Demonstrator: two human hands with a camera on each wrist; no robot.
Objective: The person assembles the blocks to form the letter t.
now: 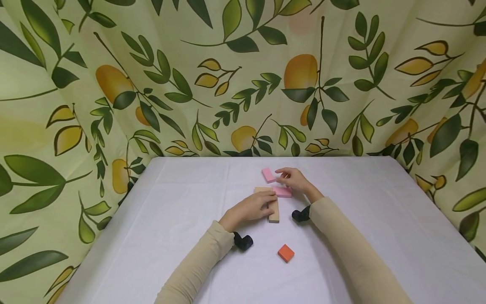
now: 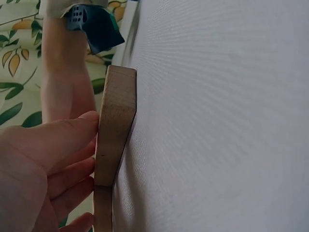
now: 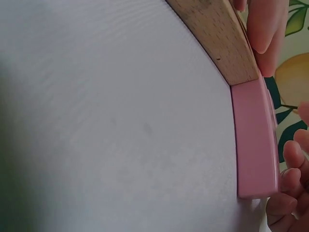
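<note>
My left hand [image 1: 252,205] rests on the wooden blocks, thumb and fingers touching their upper side. One wooden block [image 1: 274,216] points toward me, partly covered by the hand. Another wooden block [image 1: 262,189] lies crosswise beyond it. A pink block [image 1: 282,192] lies to the right, touching the wood. In the right wrist view the pink block [image 3: 256,140] meets the wooden block [image 3: 217,38] end to end. Just right of a second pink block [image 1: 268,175], my right hand [image 1: 295,179] hovers with loosely bent fingers and nothing visible between them.
An orange-red square block [image 1: 286,253] lies nearer to me on the white-covered table [image 1: 171,253]. Black wrist cameras hang at both cuffs, close to the cloth. A leaf-and-fruit patterned curtain [image 1: 243,84] stands behind the table and along its sides.
</note>
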